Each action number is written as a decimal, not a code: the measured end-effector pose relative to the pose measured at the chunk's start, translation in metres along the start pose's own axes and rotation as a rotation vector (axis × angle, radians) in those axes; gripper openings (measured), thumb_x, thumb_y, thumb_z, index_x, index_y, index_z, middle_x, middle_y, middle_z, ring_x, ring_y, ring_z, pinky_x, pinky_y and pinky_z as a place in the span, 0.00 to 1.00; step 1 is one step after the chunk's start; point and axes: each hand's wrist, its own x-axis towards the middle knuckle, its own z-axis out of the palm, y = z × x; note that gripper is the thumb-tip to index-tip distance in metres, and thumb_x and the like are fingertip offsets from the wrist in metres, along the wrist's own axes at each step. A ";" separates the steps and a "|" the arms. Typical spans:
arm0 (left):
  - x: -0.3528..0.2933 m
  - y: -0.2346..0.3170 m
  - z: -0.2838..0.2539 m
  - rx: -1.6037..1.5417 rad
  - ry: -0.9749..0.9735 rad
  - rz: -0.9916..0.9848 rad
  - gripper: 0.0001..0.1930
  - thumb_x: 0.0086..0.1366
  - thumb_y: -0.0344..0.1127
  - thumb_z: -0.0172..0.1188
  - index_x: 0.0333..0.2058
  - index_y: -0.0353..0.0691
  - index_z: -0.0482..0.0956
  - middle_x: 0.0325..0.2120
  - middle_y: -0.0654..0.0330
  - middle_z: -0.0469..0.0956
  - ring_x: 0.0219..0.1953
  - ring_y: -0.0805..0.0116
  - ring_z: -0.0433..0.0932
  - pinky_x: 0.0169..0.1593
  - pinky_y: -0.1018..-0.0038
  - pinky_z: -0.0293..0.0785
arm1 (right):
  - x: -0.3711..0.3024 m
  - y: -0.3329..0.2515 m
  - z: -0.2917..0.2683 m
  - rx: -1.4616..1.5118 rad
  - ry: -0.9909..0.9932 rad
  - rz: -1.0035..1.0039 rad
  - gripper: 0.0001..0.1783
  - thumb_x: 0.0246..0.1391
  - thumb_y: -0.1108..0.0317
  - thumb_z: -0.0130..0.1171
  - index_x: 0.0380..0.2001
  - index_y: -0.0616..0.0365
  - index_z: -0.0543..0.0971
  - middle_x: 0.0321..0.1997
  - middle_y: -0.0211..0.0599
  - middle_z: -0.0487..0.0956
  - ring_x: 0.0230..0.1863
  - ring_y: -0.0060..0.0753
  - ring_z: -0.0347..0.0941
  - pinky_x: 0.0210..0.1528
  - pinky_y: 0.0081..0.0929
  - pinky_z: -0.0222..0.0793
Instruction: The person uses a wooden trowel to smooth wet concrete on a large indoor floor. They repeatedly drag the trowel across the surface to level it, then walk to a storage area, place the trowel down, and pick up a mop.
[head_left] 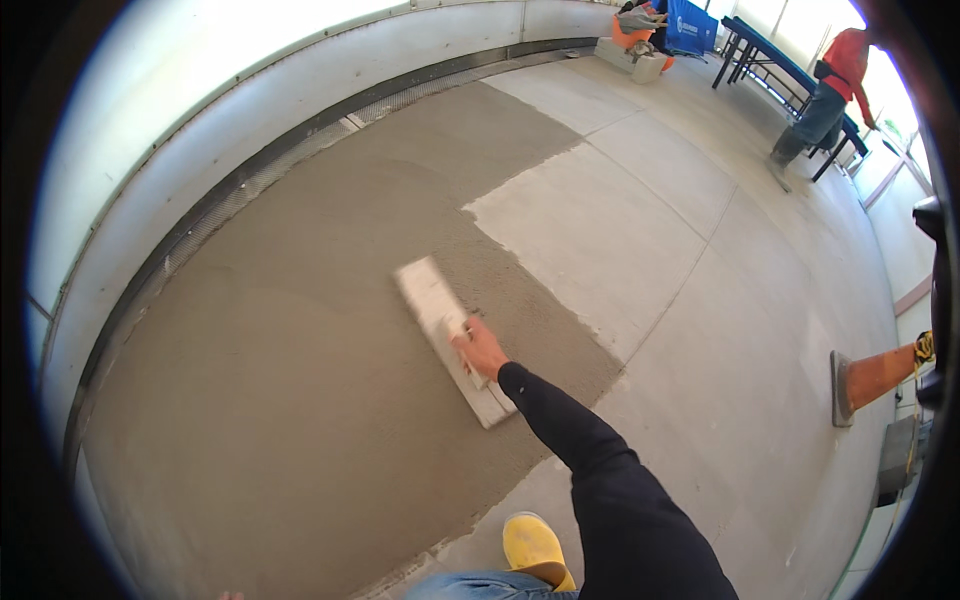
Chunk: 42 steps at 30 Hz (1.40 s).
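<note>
My right hand (479, 350) is closed round the handle of a long, pale hand float (432, 290). The float lies on a broad patch of wet grey mortar (270, 340), near that patch's right side, and looks slightly smeared by motion. Its long side runs from upper left to lower right. Of my left hand (231, 596) only a sliver of skin shows at the lower edge; its fingers cannot be made out.
Paler slabs (590, 235) border the mortar's ragged right edge. A low wall (300, 85) curves along the left and back. My yellow boot (533, 543) is at the bottom. An orange cone (880, 373) lies at right; another person (840, 85) stands beside a dark bench (780, 65).
</note>
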 end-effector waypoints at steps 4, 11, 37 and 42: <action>-0.019 -0.005 -0.004 -0.090 0.051 -0.150 0.16 0.66 0.40 0.62 0.47 0.34 0.82 0.52 0.46 0.76 0.55 0.46 0.72 0.59 0.55 0.66 | -0.006 -0.009 -0.006 0.022 0.262 -0.063 0.22 0.64 0.62 0.56 0.51 0.65 0.64 0.28 0.37 0.72 0.22 0.25 0.71 0.20 0.28 0.69; -0.017 0.005 -0.017 -0.036 0.062 -0.248 0.17 0.66 0.40 0.62 0.47 0.34 0.81 0.53 0.45 0.75 0.55 0.45 0.72 0.60 0.55 0.65 | 0.073 -0.028 -0.032 0.052 0.293 0.031 0.19 0.63 0.64 0.57 0.48 0.64 0.64 0.27 0.37 0.72 0.21 0.26 0.70 0.21 0.28 0.69; -0.024 0.001 -0.032 -0.042 0.097 -0.199 0.16 0.68 0.38 0.58 0.47 0.33 0.80 0.51 0.45 0.76 0.55 0.47 0.73 0.58 0.56 0.68 | 0.017 -0.013 0.036 0.099 0.204 -0.066 0.23 0.66 0.64 0.53 0.58 0.64 0.61 0.31 0.37 0.71 0.24 0.23 0.68 0.23 0.26 0.68; -0.009 0.012 -0.025 -0.010 0.103 -0.173 0.16 0.69 0.39 0.58 0.48 0.33 0.80 0.52 0.45 0.75 0.54 0.47 0.73 0.57 0.57 0.70 | 0.078 -0.053 0.113 -0.035 -0.035 -0.029 0.24 0.65 0.63 0.55 0.57 0.64 0.62 0.34 0.38 0.72 0.26 0.25 0.70 0.25 0.27 0.69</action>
